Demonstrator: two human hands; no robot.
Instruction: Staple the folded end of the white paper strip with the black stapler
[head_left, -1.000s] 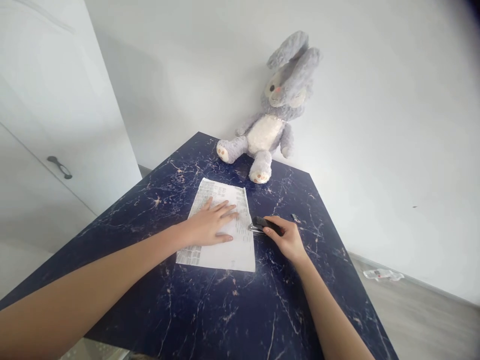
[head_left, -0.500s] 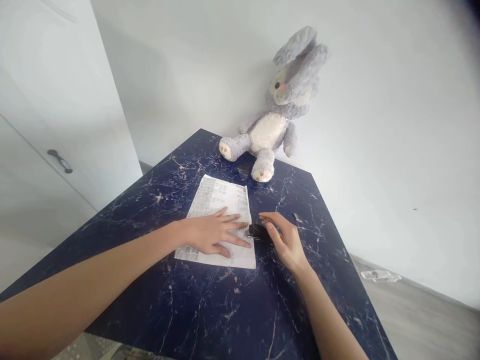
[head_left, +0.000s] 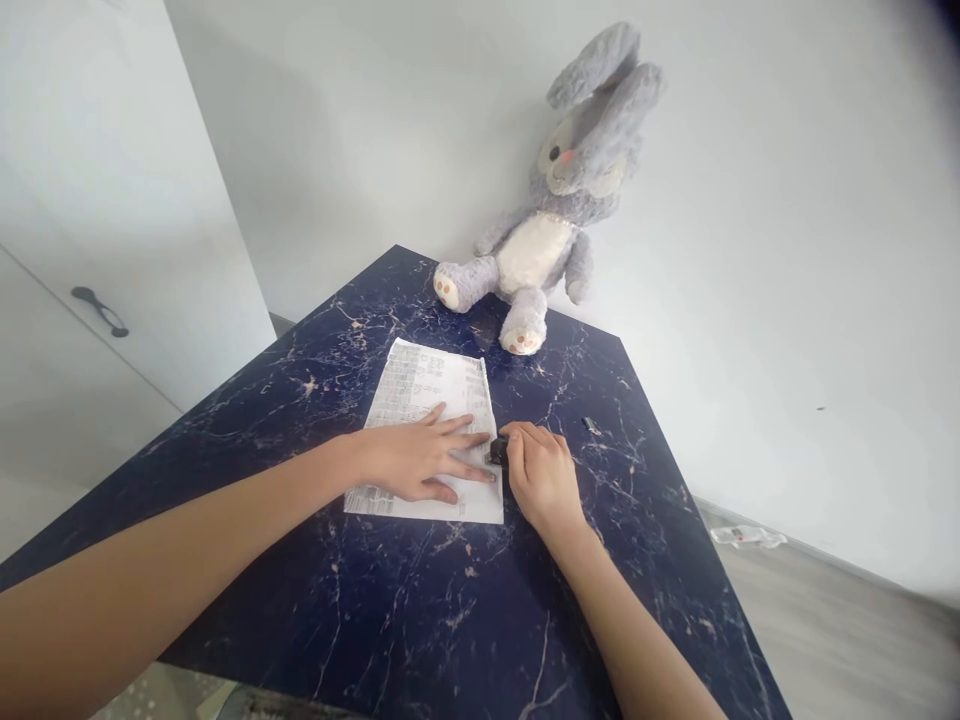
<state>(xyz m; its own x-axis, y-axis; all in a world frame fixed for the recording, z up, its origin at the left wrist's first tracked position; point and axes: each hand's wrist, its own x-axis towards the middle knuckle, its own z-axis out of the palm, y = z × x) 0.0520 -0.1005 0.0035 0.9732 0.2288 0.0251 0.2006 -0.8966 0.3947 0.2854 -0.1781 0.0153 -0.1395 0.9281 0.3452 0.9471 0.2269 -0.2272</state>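
My left hand (head_left: pixel 424 462) lies flat on a stack of printed paper (head_left: pixel 450 383), fingers spread. At the right edge of the sheets, close to those fingertips, my right hand (head_left: pixel 544 475) is closed over a black stapler (head_left: pixel 496 452). Only the stapler's front end shows, at the paper's edge; my fingers and palm hide the rest. Whether its jaw is pressed down fully, I cannot tell.
The dark blue marbled table (head_left: pixel 420 610) stands against the wall. A grey plush rabbit (head_left: pixel 536 250) sits at its far corner. A small greenish item (head_left: pixel 591 427) lies to the right. A white cabinet (head_left: pixel 127 200) stands left, and clear plastic packaging (head_left: pixel 748 537) lies on the floor.
My right hand has closed down over the stapler, its fingers now wrapped round it, where before they were loosely arched beside it. My left hand stays flat on the paper.
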